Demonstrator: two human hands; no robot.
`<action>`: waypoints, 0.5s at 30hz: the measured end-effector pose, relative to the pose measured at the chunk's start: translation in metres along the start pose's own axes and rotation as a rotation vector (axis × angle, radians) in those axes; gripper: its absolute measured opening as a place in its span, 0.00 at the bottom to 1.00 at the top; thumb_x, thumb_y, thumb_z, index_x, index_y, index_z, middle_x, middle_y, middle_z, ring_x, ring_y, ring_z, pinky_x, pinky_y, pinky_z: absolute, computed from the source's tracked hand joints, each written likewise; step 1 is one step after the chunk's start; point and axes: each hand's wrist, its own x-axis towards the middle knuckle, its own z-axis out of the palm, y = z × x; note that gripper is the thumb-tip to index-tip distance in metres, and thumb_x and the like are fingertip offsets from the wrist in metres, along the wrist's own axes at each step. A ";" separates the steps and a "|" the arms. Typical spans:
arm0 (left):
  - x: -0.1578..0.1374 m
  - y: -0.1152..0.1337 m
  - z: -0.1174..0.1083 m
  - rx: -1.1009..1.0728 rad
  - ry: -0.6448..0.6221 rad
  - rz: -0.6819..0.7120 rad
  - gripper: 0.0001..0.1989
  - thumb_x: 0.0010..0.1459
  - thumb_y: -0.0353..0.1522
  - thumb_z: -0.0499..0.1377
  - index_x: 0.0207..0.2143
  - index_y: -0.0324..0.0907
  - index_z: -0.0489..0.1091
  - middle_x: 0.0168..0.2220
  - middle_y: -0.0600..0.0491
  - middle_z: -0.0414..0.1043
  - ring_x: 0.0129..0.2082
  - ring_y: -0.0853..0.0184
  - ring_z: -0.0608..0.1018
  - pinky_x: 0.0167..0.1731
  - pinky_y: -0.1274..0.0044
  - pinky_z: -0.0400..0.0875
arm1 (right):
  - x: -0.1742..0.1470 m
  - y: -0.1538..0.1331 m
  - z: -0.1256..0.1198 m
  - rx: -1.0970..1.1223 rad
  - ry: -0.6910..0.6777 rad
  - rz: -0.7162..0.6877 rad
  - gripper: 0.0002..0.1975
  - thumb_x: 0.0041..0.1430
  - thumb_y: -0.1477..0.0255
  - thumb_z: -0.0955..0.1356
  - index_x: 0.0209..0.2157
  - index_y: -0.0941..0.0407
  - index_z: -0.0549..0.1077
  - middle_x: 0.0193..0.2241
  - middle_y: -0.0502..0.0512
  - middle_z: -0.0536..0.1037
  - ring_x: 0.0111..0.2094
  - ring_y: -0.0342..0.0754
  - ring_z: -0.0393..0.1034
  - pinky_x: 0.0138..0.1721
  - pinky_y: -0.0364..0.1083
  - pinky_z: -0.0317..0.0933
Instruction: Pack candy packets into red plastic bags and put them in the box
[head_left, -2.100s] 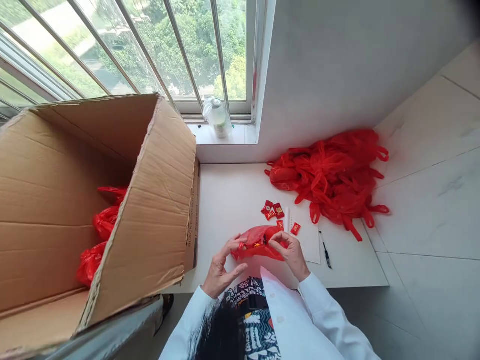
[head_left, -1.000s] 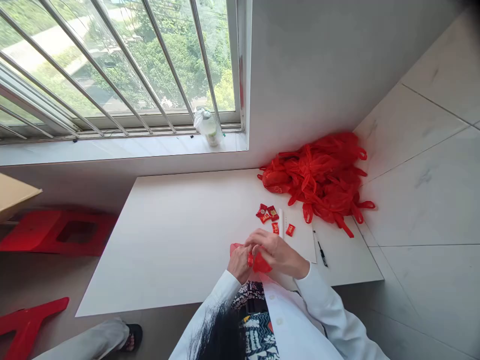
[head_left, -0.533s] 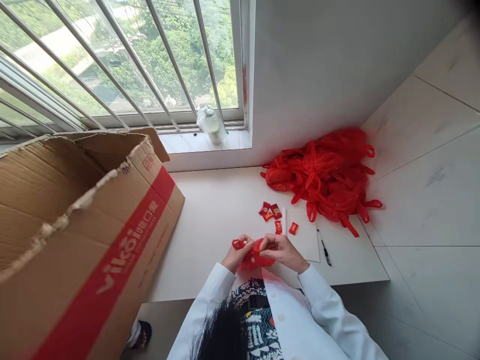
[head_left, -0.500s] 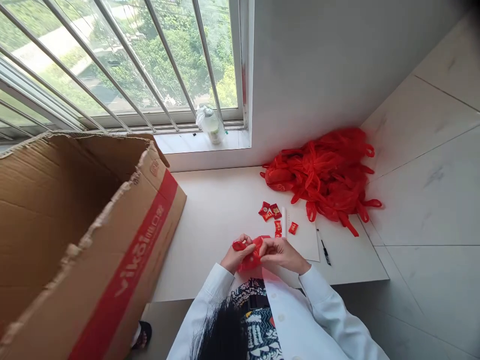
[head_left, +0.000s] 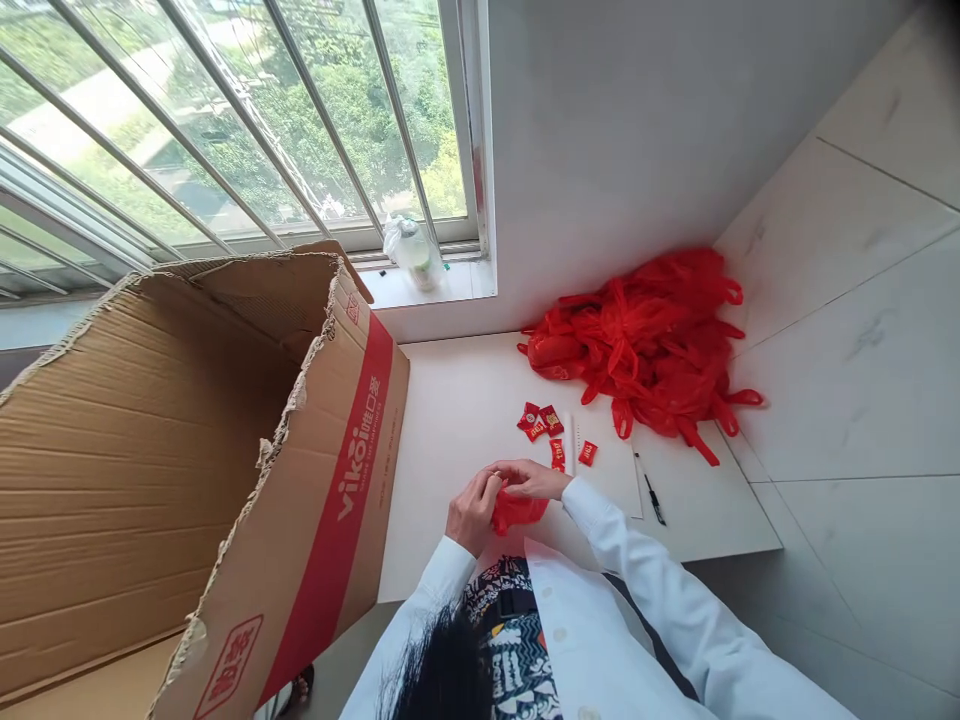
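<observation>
Close to my body, at the table's near edge, my left hand (head_left: 471, 512) and my right hand (head_left: 529, 479) meet over a small red mesh bag (head_left: 519, 511). The fingers of both are closed at its top, and the bag's thin body hangs below them. Just beyond my hands lie several small red candy packets (head_left: 540, 421). One packet (head_left: 588, 453) rests by itself on a white sheet of paper (head_left: 611, 475). A heap of red mesh bags (head_left: 637, 340) with looped handles is piled at the table's far right.
A large open cardboard box (head_left: 337, 490) with a torn rim stands on the left, overlapping the table's side. A black pen (head_left: 651, 490) lies right of the paper. On the windowsill sits a bottle in clear plastic (head_left: 417, 258). A wall bounds the white table (head_left: 450, 400) behind.
My hands have drawn together at the top of the red mesh bag, the right one moving left. In view, the cardboard box has shifted to the right across the table's left side.
</observation>
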 end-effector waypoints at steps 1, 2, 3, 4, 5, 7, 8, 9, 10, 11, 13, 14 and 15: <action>-0.001 -0.003 0.001 0.031 0.018 0.006 0.09 0.60 0.24 0.46 0.33 0.41 0.64 0.36 0.48 0.68 0.34 0.67 0.71 0.25 0.80 0.60 | 0.000 0.002 0.001 -0.032 0.011 0.015 0.19 0.54 0.74 0.64 0.49 0.56 0.69 0.39 0.51 0.76 0.37 0.43 0.69 0.39 0.42 0.63; -0.001 -0.006 0.001 0.060 0.030 0.011 0.10 0.60 0.24 0.45 0.34 0.40 0.64 0.36 0.48 0.68 0.35 0.67 0.71 0.26 0.80 0.61 | 0.000 0.003 0.003 -0.097 0.056 0.026 0.18 0.54 0.76 0.64 0.47 0.56 0.71 0.37 0.50 0.76 0.34 0.42 0.69 0.37 0.41 0.62; -0.002 -0.009 0.000 0.086 0.036 0.015 0.10 0.61 0.24 0.45 0.34 0.40 0.64 0.36 0.48 0.67 0.35 0.67 0.70 0.27 0.80 0.62 | -0.002 0.003 0.004 -0.188 0.128 0.025 0.15 0.54 0.76 0.63 0.44 0.57 0.73 0.34 0.50 0.76 0.32 0.42 0.68 0.35 0.41 0.61; -0.002 -0.011 0.000 0.112 0.035 0.017 0.10 0.61 0.24 0.45 0.33 0.40 0.65 0.35 0.48 0.67 0.35 0.66 0.70 0.28 0.79 0.63 | -0.003 0.001 0.006 -0.291 0.204 0.014 0.13 0.55 0.77 0.63 0.40 0.57 0.75 0.32 0.50 0.76 0.31 0.42 0.68 0.35 0.41 0.61; -0.003 -0.013 -0.002 0.135 0.029 0.020 0.10 0.61 0.25 0.45 0.32 0.40 0.65 0.34 0.48 0.66 0.35 0.65 0.69 0.30 0.78 0.63 | -0.006 -0.001 0.007 -0.398 0.271 -0.004 0.11 0.56 0.76 0.63 0.37 0.57 0.76 0.31 0.51 0.76 0.31 0.42 0.68 0.36 0.41 0.60; -0.005 -0.017 -0.006 0.174 -0.005 0.030 0.10 0.62 0.27 0.47 0.30 0.39 0.65 0.33 0.48 0.66 0.35 0.63 0.68 0.34 0.74 0.64 | -0.012 -0.005 0.008 -0.591 0.337 -0.044 0.11 0.59 0.75 0.63 0.36 0.55 0.77 0.32 0.53 0.77 0.35 0.43 0.68 0.38 0.41 0.59; -0.008 -0.019 -0.009 0.186 -0.031 0.036 0.10 0.62 0.28 0.48 0.30 0.40 0.66 0.32 0.48 0.66 0.35 0.63 0.68 0.36 0.72 0.63 | -0.017 -0.004 0.006 -0.670 0.335 -0.051 0.11 0.60 0.73 0.63 0.36 0.54 0.77 0.33 0.53 0.77 0.36 0.44 0.68 0.38 0.41 0.59; -0.012 -0.022 -0.012 0.191 -0.060 0.043 0.10 0.62 0.29 0.48 0.30 0.40 0.66 0.32 0.48 0.65 0.35 0.62 0.67 0.37 0.70 0.63 | -0.022 -0.002 0.003 -0.732 0.325 -0.046 0.11 0.61 0.72 0.62 0.37 0.53 0.77 0.34 0.53 0.77 0.37 0.44 0.68 0.37 0.42 0.59; -0.017 -0.025 -0.014 0.192 -0.092 0.047 0.10 0.62 0.30 0.48 0.30 0.40 0.66 0.32 0.49 0.65 0.35 0.63 0.67 0.39 0.69 0.62 | -0.028 0.003 -0.001 -0.771 0.325 -0.031 0.12 0.61 0.72 0.62 0.37 0.53 0.77 0.34 0.53 0.77 0.37 0.45 0.68 0.37 0.42 0.59; -0.024 -0.028 -0.016 0.189 -0.123 0.047 0.11 0.62 0.31 0.48 0.30 0.40 0.66 0.32 0.49 0.66 0.35 0.63 0.66 0.40 0.68 0.61 | -0.034 0.011 -0.007 -0.789 0.340 -0.006 0.12 0.62 0.71 0.61 0.37 0.52 0.77 0.33 0.53 0.77 0.37 0.44 0.69 0.37 0.42 0.59; -0.042 -0.036 -0.014 0.169 -0.192 0.015 0.12 0.63 0.31 0.46 0.31 0.40 0.67 0.33 0.49 0.66 0.35 0.63 0.66 0.40 0.67 0.61 | -0.047 0.033 -0.019 -0.784 0.406 0.091 0.12 0.62 0.70 0.62 0.36 0.52 0.77 0.34 0.52 0.77 0.37 0.44 0.69 0.38 0.41 0.60; -0.053 -0.041 -0.011 0.153 -0.228 -0.017 0.13 0.64 0.31 0.45 0.31 0.40 0.67 0.33 0.49 0.66 0.35 0.63 0.66 0.40 0.67 0.61 | -0.053 0.047 -0.024 -0.778 0.447 0.165 0.12 0.61 0.69 0.62 0.36 0.53 0.77 0.34 0.52 0.78 0.37 0.44 0.70 0.38 0.41 0.60; -0.064 -0.045 -0.007 0.132 -0.273 -0.063 0.14 0.64 0.32 0.44 0.32 0.41 0.67 0.34 0.49 0.66 0.35 0.63 0.66 0.39 0.68 0.62 | -0.058 0.060 -0.027 -0.777 0.482 0.253 0.11 0.60 0.69 0.63 0.36 0.52 0.77 0.35 0.52 0.78 0.37 0.44 0.70 0.37 0.41 0.60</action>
